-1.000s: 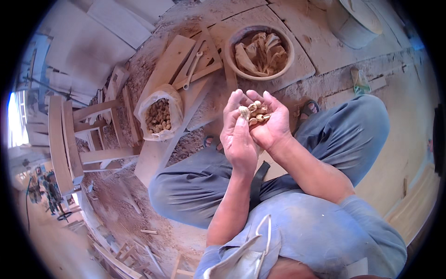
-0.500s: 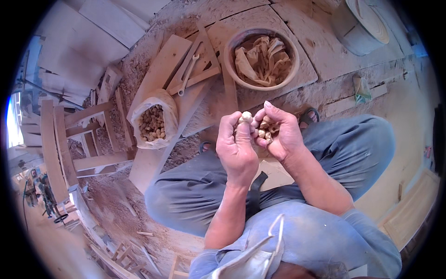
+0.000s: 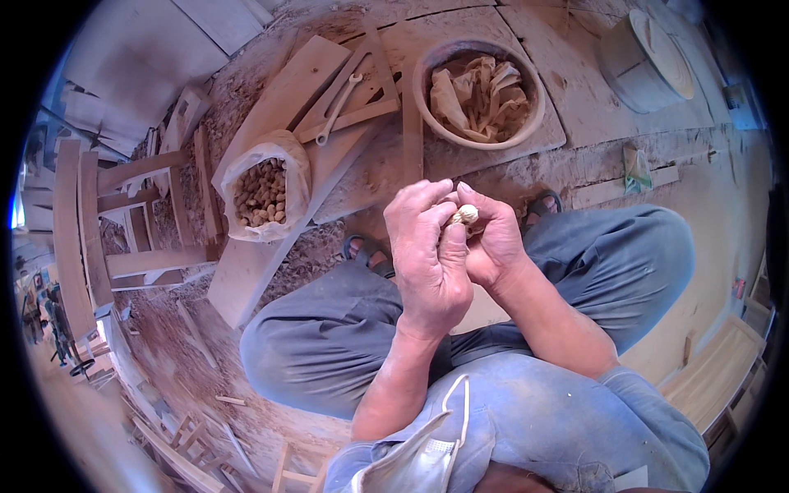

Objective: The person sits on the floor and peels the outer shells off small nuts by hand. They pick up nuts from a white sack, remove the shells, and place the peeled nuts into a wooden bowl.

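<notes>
My left hand (image 3: 429,255) and my right hand (image 3: 496,246) meet above my lap, fingertips touching. A pale peanut in its shell (image 3: 465,215) shows between them, pinched by my left thumb and fingers. The curled fingers of my right hand close around more peanuts, now mostly hidden behind the left hand. Left of my hands, an open whitish bag (image 3: 299,193) full of unshelled peanuts (image 3: 261,194) stands on a board.
A round basin (image 3: 422,115) holding crumpled brown paper stands ahead. A wrench (image 3: 339,111) lies on wooden pieces beside the bag. Wooden frames (image 3: 156,263) stand at left, a pale drum (image 3: 645,62) at far right. My sandalled feet (image 3: 370,253) rest on the dusty floor.
My hands have come closer together, the left turning over the right. The peanuts that showed in my right palm are now mostly covered. The view has shifted slightly.
</notes>
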A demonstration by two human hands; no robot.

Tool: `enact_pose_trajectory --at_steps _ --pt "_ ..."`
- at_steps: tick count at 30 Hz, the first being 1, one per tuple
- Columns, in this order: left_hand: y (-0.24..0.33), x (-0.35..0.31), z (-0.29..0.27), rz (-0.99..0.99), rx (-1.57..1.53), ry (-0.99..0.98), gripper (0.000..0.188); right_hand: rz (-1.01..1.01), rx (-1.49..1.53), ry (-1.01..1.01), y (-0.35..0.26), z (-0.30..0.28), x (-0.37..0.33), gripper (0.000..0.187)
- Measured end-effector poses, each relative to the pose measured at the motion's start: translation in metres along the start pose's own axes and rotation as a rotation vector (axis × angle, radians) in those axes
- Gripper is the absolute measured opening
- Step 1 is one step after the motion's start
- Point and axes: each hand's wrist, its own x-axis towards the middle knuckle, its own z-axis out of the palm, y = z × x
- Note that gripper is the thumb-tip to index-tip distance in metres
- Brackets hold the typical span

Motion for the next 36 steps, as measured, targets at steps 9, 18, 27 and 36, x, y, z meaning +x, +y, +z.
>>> enact_pose_trajectory --at_steps 9,18,27,36 --pt "0.018 0.006 -0.024 -0.023 0.289 -0.085 0.018 0.084 -0.241 -0.014 0.007 0.016 -0.013 0.045" --pt "0.028 0.029 -0.033 -0.112 0.195 -0.239 0.017 0.078 -0.412 -0.045 -0.007 0.019 -0.024 0.022" --pt "0.006 0.035 0.005 -0.403 -0.217 -0.150 0.016 -0.024 -0.428 -0.083 -0.042 0.006 -0.023 0.026" --pt "0.026 0.022 0.044 0.070 0.030 -0.113 0.030 -0.080 0.100 0.017 -0.038 0.009 -0.015 0.017"
